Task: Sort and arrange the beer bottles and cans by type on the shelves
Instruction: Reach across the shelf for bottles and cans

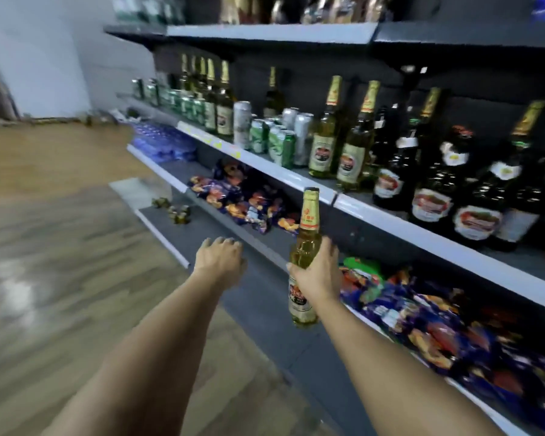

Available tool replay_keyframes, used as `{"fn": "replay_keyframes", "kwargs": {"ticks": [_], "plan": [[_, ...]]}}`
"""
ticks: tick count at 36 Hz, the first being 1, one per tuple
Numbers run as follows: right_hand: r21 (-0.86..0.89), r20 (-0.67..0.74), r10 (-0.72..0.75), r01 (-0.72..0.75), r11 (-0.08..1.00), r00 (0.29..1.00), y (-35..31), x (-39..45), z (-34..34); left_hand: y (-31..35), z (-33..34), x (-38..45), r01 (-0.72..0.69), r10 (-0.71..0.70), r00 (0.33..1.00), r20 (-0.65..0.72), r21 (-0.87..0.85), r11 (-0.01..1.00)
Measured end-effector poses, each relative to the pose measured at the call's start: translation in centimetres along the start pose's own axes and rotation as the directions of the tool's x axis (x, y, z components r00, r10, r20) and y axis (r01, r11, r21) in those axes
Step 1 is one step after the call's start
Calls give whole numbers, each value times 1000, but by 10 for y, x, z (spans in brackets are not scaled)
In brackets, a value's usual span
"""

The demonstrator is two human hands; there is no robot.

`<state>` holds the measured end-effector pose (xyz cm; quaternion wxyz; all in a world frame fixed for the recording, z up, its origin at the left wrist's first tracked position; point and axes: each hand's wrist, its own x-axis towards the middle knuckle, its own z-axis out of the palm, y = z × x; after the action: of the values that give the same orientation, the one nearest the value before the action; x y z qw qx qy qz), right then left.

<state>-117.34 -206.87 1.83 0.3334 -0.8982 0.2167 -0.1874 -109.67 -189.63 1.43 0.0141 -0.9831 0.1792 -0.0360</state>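
My right hand grips a pale beer bottle with a gold foil neck, held upright in front of the shelf unit, below the beer shelf. My left hand hovers beside it with fingers relaxed, holding nothing. On the beer shelf stand two matching pale bottles, green cans, silver cans, dark bottles at the right and more gold-necked bottles further left.
Snack bags fill the shelf below, with more snack packets at the lower right. Blue water packs lie at the far left of the lower shelf. A wooden floor stretches to the left. The whole view is motion-blurred.
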Motion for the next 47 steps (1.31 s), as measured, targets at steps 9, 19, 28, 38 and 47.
{"fn": "replay_keyframes", "kwargs": {"ticks": [9, 19, 28, 38, 47], "plan": [[32, 165, -54, 49, 998, 985, -116, 0, 148, -176, 43, -11, 149, -145, 988, 54, -65, 987], [2, 280, -131, 137, 991, 951, -199, 56, 256, -278, 66, 70, 139, -136, 987, 84, -39, 990], [-18, 213, -163, 170, 985, 963, -262, 176, 337, -348, 52, 199, 131, -130, 990, 52, -15, 991], [-71, 56, -242, 246, 967, 969, -364, 310, 394, -447, 37, 340, 107, -107, 994, -20, -11, 994], [66, -170, -235, 249, 966, 957, -477, 423, 434, -510, 14, 491, 52, -99, 994, -48, -583, 810]]}}
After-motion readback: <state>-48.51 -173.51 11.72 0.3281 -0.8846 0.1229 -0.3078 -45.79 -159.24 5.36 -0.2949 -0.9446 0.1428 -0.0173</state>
